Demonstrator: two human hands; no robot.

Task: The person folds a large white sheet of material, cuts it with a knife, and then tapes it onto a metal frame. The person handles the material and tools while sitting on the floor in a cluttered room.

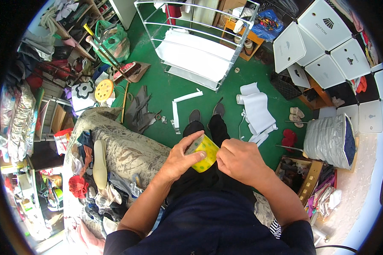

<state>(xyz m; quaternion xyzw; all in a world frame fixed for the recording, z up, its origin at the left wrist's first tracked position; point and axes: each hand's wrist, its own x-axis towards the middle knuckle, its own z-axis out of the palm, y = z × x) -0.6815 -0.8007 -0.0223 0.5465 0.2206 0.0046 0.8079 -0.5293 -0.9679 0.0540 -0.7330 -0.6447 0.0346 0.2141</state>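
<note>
A wide yellow tape roll (pixel 209 158) with green spots is held in front of my body, its greyish end facing up and left. My left hand (pixel 184 158) grips it, with the thumb across its front and the fingers behind. Against its right edge, my right hand (pixel 239 159) is closed in a pinch. The right fingertips are mostly hidden, so the bit between them does not show.
Ahead stands a metal rack (pixel 200 44) with white sheeting. White sheets (pixel 257 108), white strips (pixel 187 97) and dark scraps (pixel 138 108) lie on the green floor. A cloth-covered seat (pixel 115 131) with clothes is at left; white cube cabinets (pixel 327 55) and a silver storage bag (pixel 327 140) at right.
</note>
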